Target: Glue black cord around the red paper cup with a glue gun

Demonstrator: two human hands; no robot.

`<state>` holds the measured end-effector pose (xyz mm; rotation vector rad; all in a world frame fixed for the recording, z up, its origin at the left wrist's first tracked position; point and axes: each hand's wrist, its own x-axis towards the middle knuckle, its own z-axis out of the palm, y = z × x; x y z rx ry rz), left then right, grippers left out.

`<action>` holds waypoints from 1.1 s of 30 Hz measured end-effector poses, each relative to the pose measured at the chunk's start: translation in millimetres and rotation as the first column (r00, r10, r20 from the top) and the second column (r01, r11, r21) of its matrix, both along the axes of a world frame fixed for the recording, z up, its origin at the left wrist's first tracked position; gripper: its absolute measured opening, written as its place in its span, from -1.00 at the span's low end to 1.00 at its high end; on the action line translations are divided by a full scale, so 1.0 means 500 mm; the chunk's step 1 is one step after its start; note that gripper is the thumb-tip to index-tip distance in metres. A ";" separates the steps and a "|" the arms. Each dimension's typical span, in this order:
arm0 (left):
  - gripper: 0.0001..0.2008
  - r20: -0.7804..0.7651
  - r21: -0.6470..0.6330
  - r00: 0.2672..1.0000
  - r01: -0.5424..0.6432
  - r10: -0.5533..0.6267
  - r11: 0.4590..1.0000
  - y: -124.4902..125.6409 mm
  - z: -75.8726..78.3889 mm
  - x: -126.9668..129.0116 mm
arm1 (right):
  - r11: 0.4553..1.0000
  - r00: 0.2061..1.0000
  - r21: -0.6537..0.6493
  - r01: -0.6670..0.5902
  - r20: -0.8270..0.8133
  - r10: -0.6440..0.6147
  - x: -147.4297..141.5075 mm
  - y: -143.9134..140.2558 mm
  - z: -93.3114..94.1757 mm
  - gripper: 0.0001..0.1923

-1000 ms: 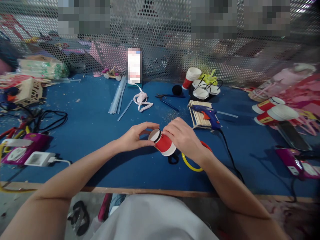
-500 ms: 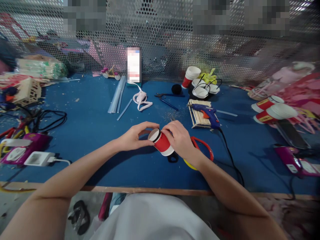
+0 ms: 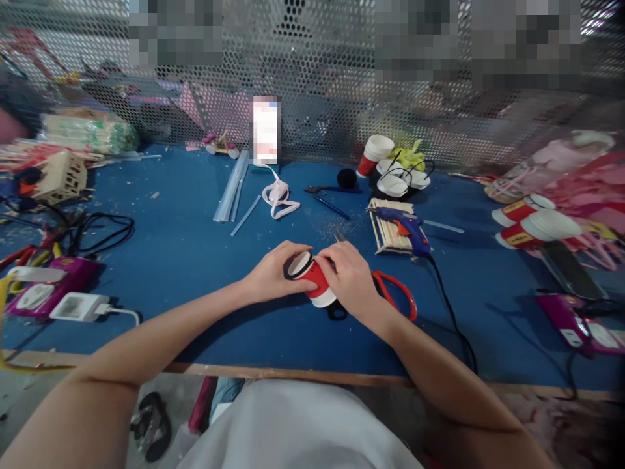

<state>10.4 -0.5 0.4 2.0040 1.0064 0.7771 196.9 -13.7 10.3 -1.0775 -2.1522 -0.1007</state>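
So you had the red cup [image 3: 315, 281] pinched btwn both hands, L hand [image 3: 273, 279] at base, R hand [image 3: 351, 283] at rim; axis ran L-R, tilted.

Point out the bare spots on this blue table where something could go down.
Bare blue table lies between the black cables and the left hand. Another patch lies right of the glue gun cord. The back edge around the paper cups is crowded.
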 end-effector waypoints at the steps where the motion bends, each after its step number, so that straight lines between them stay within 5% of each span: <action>1: -0.35 -0.002 -0.019 1.000 -0.009 0.009 1.000 -0.001 0.001 0.002 | 1.000 1.000 0.000 0.005 0.006 -0.005 -0.001 -0.002 0.001 -0.87; 8: -0.42 0.134 -0.134 0.987 0.109 -0.091 0.985 0.000 -0.004 0.004 | 1.000 0.999 -0.014 -0.008 0.049 0.008 0.005 -0.007 0.011 -0.86; 20: -0.39 0.221 -0.051 0.960 0.188 -0.172 0.981 0.004 -0.020 0.004 | 1.000 1.000 0.009 -0.023 -0.019 0.023 0.013 -0.016 0.002 -0.88; 33: -0.53 0.100 -0.366 0.980 0.195 -0.170 0.910 0.013 0.051 -0.004 | 1.000 1.000 -0.003 0.018 0.023 -0.018 0.004 -0.025 -0.001 -0.85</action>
